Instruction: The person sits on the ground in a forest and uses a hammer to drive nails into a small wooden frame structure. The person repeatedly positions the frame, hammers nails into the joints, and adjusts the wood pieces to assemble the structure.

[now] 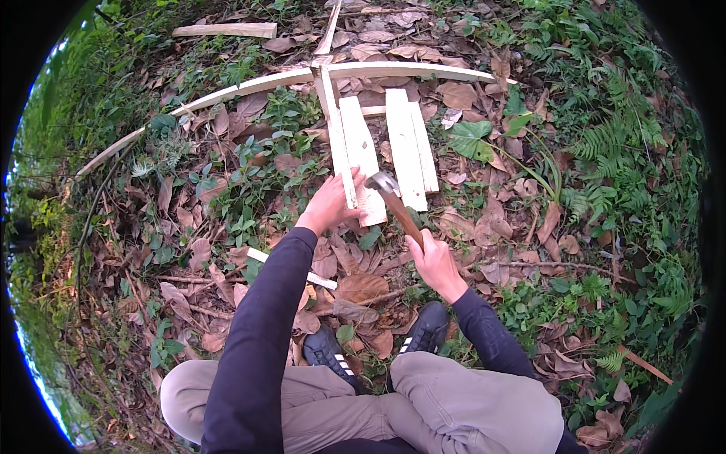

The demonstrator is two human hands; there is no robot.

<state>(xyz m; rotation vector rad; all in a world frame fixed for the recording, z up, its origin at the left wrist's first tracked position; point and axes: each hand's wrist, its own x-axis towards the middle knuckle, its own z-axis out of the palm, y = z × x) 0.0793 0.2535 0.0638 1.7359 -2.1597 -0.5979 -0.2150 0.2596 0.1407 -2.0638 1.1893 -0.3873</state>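
My right hand (437, 266) is closed round the wooden handle of a claw hammer (401, 208). The hammer's metal head is just right of my left hand, over the near end of a pale board (358, 140). My left hand (330, 204) grips the near end of a narrow wooden strip (334, 129), with its fingers reaching over the strip and its thumb by the board. The strip lies along the board's left edge. Farther right, two more boards (406, 151) lie side by side. Whether any nail is under the hammer, I cannot tell.
A long curved wooden strip (257, 83) runs across behind the boards, under the narrow strip's far end. Loose wood pieces lie at the far left (227, 30) and near my left forearm (291, 268). Dry leaves, twigs and green plants cover the ground. My shoes (427, 327) are close in front.
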